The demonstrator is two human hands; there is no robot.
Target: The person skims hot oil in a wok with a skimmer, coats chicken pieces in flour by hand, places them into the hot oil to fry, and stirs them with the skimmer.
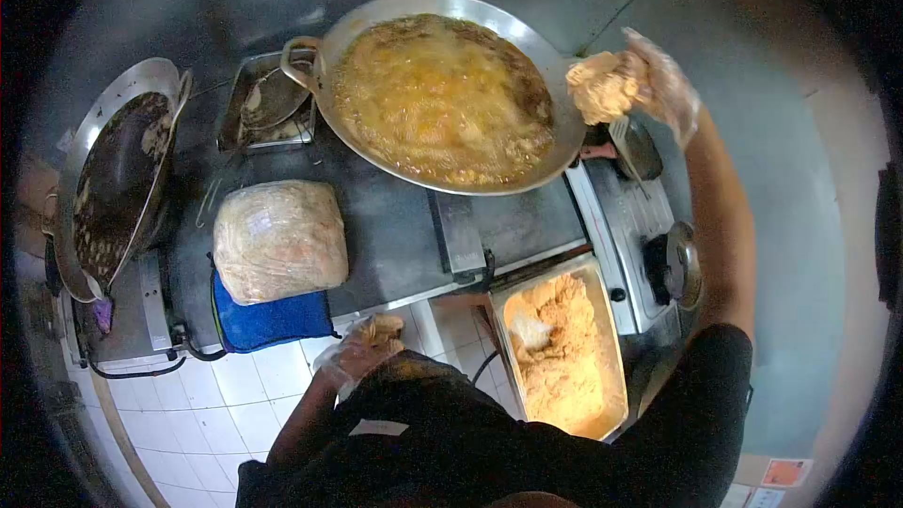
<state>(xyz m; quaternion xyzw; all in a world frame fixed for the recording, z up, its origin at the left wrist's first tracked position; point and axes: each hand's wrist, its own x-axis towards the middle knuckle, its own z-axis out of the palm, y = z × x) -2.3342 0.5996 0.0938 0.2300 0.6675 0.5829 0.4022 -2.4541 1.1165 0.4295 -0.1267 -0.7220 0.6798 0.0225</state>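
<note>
A large wok [574, 127] of bubbling yellow-brown oil stands at the top centre. Just past its right rim, my right hand [664, 92], in a clear plastic glove, holds a piece of battered food [602, 87]. My left hand [369, 346], also gloved in plastic and smeared with coating, is near the counter's front edge by my body, its fingers curled; what they hold, if anything, I cannot make out. Between my arms, a metal tray [616, 386] contains orange-yellow flour mix with a whitish lump in it.
A second wok [122, 179] with dark oil stands at the far left. A plastic-wrapped bundle [280, 241] lies on a blue cloth [273, 318]. A small metal tray [306, 132] holds a strainer. A fork and a lidded pot [685, 265] are at the right.
</note>
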